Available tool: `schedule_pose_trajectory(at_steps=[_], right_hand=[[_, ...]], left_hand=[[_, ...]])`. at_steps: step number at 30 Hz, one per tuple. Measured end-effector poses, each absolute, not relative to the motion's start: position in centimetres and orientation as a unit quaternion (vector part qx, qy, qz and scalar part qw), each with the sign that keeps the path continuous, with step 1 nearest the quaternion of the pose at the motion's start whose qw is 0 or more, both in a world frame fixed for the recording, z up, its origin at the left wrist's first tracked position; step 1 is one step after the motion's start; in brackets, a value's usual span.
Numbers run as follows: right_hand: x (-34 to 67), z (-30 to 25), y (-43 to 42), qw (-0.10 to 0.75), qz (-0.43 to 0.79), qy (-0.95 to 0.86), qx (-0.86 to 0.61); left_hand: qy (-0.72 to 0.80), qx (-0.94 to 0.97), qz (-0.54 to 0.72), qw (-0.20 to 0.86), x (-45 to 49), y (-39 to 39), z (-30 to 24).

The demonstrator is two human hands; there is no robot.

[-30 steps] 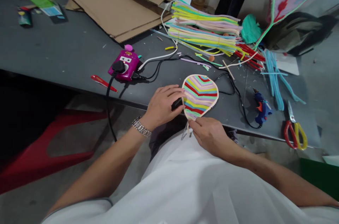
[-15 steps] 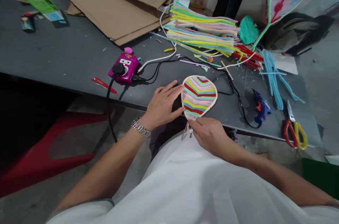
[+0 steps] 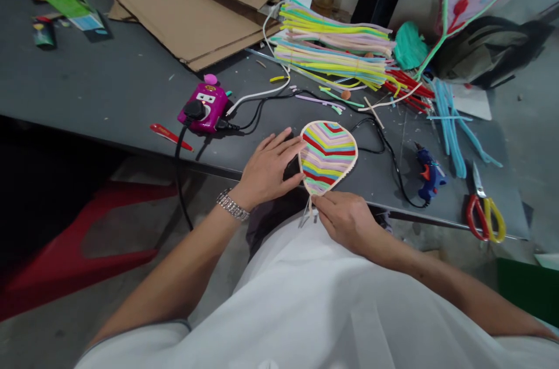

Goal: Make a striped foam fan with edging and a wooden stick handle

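A rounded fan-like piece [image 3: 328,153] made of striped pipe cleaners lies at the table's front edge, its pale rim narrowing toward me. My left hand [image 3: 271,174] rests at its left side with the fingers spread, the fingertips touching the rim. My right hand [image 3: 347,219] is closed at the narrow lower end, thumb and forefinger pinching it near the pale stem [image 3: 310,206]. Thin wire-like ends hang below the pinch, over my white shirt.
A glue gun [image 3: 430,176] and scissors [image 3: 484,209] lie to the right. Pipe cleaner bundles [image 3: 336,46] and cardboard [image 3: 196,11] are behind. A purple power socket [image 3: 204,107], its black cable, and a red cutter [image 3: 168,135] lie left. A red stool [image 3: 87,241] stands below.
Both hands keep nearly the same place on the striped piece. The whole view has shifted very slightly; nothing is let go or picked up.
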State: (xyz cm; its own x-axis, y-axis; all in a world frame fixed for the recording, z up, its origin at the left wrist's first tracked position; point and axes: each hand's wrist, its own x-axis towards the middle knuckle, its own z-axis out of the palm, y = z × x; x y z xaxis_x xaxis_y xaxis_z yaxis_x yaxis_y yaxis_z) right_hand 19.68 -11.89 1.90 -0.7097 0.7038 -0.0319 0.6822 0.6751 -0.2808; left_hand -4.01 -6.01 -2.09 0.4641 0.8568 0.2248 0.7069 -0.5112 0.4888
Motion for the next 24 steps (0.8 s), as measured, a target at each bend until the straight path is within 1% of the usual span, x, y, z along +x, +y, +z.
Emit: schedule_pose_trajectory(at_steps=[7, 15, 18, 21, 24], right_hand=[[19.75, 2.01, -12.11, 0.041, 0.164, -0.904, -0.393], [19.63, 1.75, -12.03, 0.024, 0.137, -0.909, -0.392], [19.54, 1.68, -11.99, 0.032, 0.145, -0.907, -0.395], [19.55, 1.56, -12.16, 0.084, 0.209, -0.881, -0.416], [19.64, 1.23, -12.52, 0.161, 0.348, -0.789, -0.480]], left_hand=[[0.459, 0.844, 0.223, 0.164, -4.10, -5.88, -2.34], [0.455, 0.847, 0.222, 0.160, -4.10, -5.91, -2.24], [0.459, 0.847, 0.220, 0.155, -4.04, -5.92, -2.27], [0.459, 0.846, 0.221, 0.155, -4.03, -5.89, -2.29], [0.458, 0.847, 0.221, 0.157, -4.05, -5.86, -2.33]])
